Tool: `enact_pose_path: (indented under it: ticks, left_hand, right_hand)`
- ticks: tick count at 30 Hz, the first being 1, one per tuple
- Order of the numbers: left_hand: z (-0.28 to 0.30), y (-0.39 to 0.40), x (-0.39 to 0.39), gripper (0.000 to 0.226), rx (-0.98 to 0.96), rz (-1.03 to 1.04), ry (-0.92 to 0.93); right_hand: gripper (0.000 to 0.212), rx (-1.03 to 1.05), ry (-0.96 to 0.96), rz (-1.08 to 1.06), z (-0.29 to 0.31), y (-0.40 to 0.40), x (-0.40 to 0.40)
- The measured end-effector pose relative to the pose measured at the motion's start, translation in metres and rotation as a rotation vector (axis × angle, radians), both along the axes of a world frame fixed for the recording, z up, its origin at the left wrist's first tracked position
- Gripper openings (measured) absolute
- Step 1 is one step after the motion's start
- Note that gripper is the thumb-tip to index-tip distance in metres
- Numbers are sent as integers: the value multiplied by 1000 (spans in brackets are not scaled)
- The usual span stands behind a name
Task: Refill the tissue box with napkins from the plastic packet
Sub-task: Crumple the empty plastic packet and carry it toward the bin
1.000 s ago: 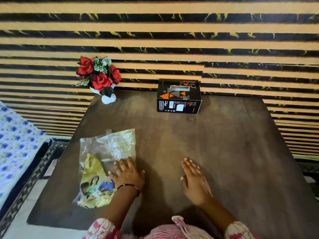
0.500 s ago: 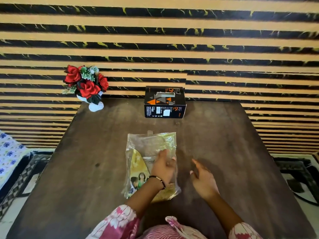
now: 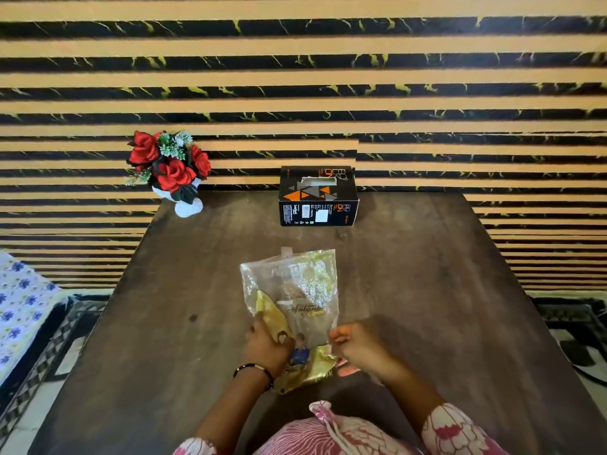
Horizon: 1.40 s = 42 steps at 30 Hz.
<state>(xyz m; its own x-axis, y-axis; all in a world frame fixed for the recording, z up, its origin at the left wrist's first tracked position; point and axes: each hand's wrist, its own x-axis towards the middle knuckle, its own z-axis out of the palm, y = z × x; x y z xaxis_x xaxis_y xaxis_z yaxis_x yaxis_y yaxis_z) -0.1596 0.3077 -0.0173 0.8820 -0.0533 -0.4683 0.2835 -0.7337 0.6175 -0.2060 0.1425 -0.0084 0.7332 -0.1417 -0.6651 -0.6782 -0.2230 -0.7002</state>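
Packet (image 3: pixel 292 310) flat on table (image 3: pixel 427 290), near edge, centred, well apart from box (image 3: pixel 318 196) at far edge by wall. Left hand (image 3: pixel 266 348) pinching packet's near-left side; right hand (image 3: pixel 359 348) curled at near-right edge, pinching film there. Packet not yet opened, judging by flat film. Risks: thin film likely to tear unevenly if pulled hard, spilling napkins; slick plastic may slip from fingers. Box slot narrow, so napkins could crumple on entry. Script on packet blurred, unreadable; box print too small beyond "ON".
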Motion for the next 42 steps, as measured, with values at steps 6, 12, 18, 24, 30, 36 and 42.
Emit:
enact_pose_path:
  ticks: [6,12,18,24,30,36,42]
  left_hand:
    - [18,-16,-9,85,-251,-216,-30]
    - [16,-18,-6,83,-197,-226,-257]
    - [14,-16,-3,76,-180,-174,-402]
    - [17,-16,-3,62,-296,-235,-530]
    - [13,-17,-2,42,-358,-292,-688]
    - [13,-15,1,61,-384,-330,-684]
    - [16,-13,3,58,-432,-339,-624]
  right_hand:
    - [41,373,-56,-94,0,17,6]
    - [43,462,-145,-89,8,7,1]
    - [34,141,-375,-347,12,-3,4]
    - [68,220,-434,-309,23,-3,11]
    - [59,232,-407,-150,23,11,7]
    - [34,237,-531,-172,27,19,3]
    - [29,270,-547,-157,36,23,-3]
